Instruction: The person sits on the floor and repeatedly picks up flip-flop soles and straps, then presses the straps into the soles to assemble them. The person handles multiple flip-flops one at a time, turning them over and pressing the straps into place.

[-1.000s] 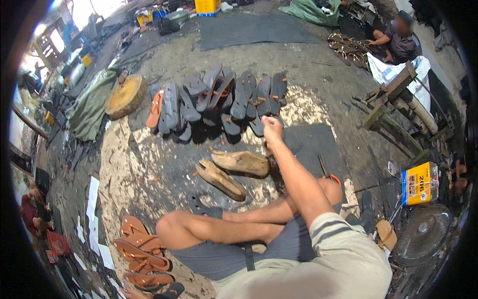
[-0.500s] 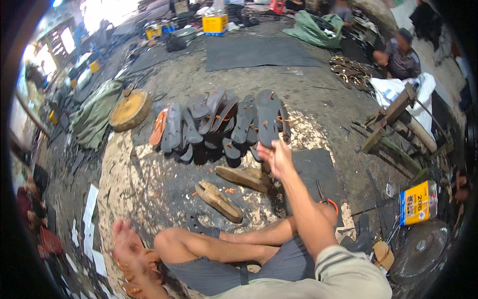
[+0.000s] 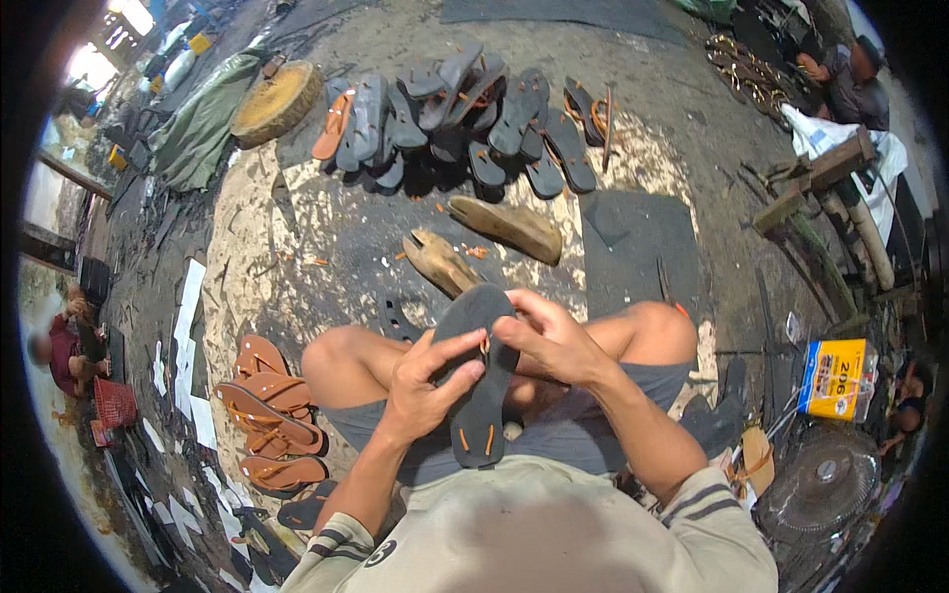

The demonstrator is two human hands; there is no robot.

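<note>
Over my lap I hold a black flip-flop sole (image 3: 478, 403) with both hands, its wide end pointing away from me. Orange strap ends poke up from it, one near the wide end and two near the narrow end. My right hand (image 3: 556, 341) grips the far right edge, thumb on top. On the left side, my left hand (image 3: 430, 385) has its fingers closed over the sole beside the single orange strap end. Just beyond lie two wooden foot lasts (image 3: 506, 227). Farther off, several dark soles (image 3: 368, 119) sit in a row with an orange one (image 3: 333, 126).
Brown sandals (image 3: 282, 440) are piled left of my knee. A round wood block (image 3: 280, 104) stands far left, and a dark mat (image 3: 638, 257) lies to the right. A wooden stand (image 3: 816, 212), a yellow-blue box (image 3: 833, 381) and a fan (image 3: 822, 481) are at right. Other people sit at both sides.
My right hand has brought the black sole from the row back to my lap. My left hand has come from the brown sandals to the sole. The view has tilted downward.
</note>
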